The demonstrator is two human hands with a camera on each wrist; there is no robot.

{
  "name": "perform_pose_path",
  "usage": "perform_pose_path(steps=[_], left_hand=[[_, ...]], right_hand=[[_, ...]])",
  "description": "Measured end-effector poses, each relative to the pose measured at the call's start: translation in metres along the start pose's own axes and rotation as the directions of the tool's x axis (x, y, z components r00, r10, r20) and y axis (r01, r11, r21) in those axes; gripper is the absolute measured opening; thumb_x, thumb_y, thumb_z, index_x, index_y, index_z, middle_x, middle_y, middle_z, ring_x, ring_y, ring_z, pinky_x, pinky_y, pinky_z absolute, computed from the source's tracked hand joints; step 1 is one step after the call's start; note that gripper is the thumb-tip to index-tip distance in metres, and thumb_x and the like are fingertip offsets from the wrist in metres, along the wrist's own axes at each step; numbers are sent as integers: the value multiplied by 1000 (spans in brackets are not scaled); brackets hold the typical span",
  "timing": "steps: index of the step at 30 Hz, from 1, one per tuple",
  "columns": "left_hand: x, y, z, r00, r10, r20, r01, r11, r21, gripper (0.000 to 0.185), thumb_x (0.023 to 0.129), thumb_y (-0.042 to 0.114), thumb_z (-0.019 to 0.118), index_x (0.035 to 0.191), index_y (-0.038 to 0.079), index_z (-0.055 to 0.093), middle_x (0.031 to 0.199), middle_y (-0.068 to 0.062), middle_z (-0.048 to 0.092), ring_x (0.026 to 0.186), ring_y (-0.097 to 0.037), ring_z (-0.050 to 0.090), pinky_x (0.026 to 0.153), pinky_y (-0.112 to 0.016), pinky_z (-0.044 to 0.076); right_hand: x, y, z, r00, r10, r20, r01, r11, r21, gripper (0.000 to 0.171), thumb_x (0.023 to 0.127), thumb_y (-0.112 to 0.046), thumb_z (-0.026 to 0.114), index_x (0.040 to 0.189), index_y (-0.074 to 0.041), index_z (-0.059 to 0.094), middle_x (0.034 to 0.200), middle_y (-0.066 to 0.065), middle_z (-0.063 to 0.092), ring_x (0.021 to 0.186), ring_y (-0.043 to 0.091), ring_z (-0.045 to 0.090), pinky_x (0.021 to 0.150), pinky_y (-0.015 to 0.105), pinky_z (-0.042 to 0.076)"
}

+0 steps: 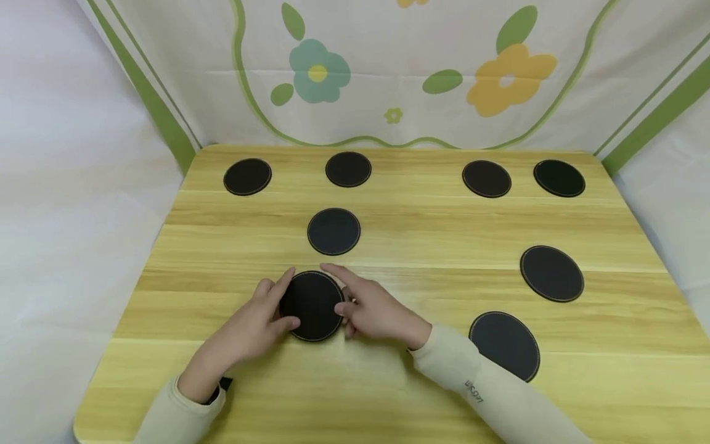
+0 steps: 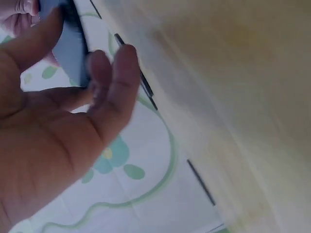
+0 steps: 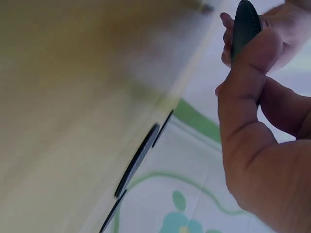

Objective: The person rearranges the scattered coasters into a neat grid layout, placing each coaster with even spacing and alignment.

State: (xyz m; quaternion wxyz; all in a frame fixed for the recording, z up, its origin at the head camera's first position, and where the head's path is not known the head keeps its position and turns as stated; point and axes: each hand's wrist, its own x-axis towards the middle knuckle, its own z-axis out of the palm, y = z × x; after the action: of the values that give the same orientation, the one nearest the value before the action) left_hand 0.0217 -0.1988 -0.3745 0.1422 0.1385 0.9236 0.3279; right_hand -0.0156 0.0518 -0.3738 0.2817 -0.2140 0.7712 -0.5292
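A round black coaster (image 1: 312,311) with a thin stitched ring near its edge is held between both hands. My left hand (image 1: 249,330) grips its left side, thumb on the upper face and fingers along the edge. On the opposite side, my right hand (image 1: 377,308) pinches the rim with the thumb on top, while its index finger reaches along the far edge. Both wrist views show the coaster (image 2: 73,51) raised above the tabletop. From the right wrist, the coaster (image 3: 246,29) appears nearly edge-on, partly covered by the right thumb.
Several matching coasters lie flat on the wooden table (image 1: 421,246). The nearest is a coaster (image 1: 334,231) just beyond the hands. Another coaster (image 1: 505,342) is partly covered by the right sleeve (image 1: 460,364). A flower-printed cloth (image 1: 366,61) hangs behind the table.
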Motion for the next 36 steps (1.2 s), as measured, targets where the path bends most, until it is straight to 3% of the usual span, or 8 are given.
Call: perform_pose_path(steps=[3, 7, 11, 17, 23, 30, 36], left_hand=[[7, 0, -3, 999, 46, -7, -47, 995, -90, 78, 96, 14, 72, 160, 9, 29, 94, -5, 45, 76, -16, 47, 67, -29, 44], [15, 2, -4, 997, 74, 10, -71, 983, -168, 75, 98, 20, 70, 161, 21, 30, 85, -1, 51, 75, -17, 49, 66, -30, 45], [22, 6, -3, 994, 89, 67, -69, 965, -254, 75, 103, 22, 63, 163, 30, 20, 75, 0, 55, 67, -18, 56, 61, -30, 47], [34, 18, 2, 988, 111, 108, -68, 936, -346, 78, 106, 19, 57, 163, 39, 8, 75, -4, 61, 67, -23, 63, 61, -30, 49], [43, 30, 8, 991, 80, 105, -35, 926, -376, 81, 104, 17, 61, 162, 39, 8, 68, -4, 57, 60, -21, 54, 55, -29, 43], [57, 42, 20, 998, 6, 64, 22, 903, -430, 80, 100, 13, 65, 162, 34, 19, 69, -11, 57, 59, -24, 56, 61, -41, 57], [76, 49, 24, 998, 24, 63, 11, 866, -499, 77, 99, 10, 66, 162, 23, 25, 71, -20, 58, 58, -29, 59, 60, -45, 58]], right_hand=[[-4, 1, -12, 1000, -25, -16, 26, 998, 62, 73, 100, 8, 54, 159, -28, 33, 71, 10, 54, 55, 29, 66, 57, 36, 58], [-10, 5, -25, 998, -51, -37, 53, 996, 66, 72, 100, 7, 55, 159, -29, 35, 70, 10, 52, 56, 30, 67, 59, 37, 59], [-14, 8, -34, 996, -55, -66, 60, 994, 86, 70, 101, 7, 54, 158, -29, 37, 71, 11, 51, 58, 32, 67, 59, 38, 59], [-19, 11, -46, 992, -62, -114, 75, 990, 116, 67, 101, 7, 52, 159, -23, 37, 71, 13, 50, 57, 32, 67, 57, 40, 59], [-26, 16, -56, 988, -38, -150, 57, 991, 120, 65, 101, 7, 52, 158, -21, 38, 70, 12, 52, 57, 29, 66, 56, 39, 58], [-32, 22, -66, 983, 13, -185, 9, 993, 120, 64, 101, 6, 52, 158, -19, 36, 70, 12, 52, 56, 29, 65, 55, 39, 58], [-33, 24, -78, 977, 57, -204, -29, 990, 136, 63, 102, 6, 49, 159, -16, 34, 72, 16, 54, 53, 30, 61, 52, 37, 56]])
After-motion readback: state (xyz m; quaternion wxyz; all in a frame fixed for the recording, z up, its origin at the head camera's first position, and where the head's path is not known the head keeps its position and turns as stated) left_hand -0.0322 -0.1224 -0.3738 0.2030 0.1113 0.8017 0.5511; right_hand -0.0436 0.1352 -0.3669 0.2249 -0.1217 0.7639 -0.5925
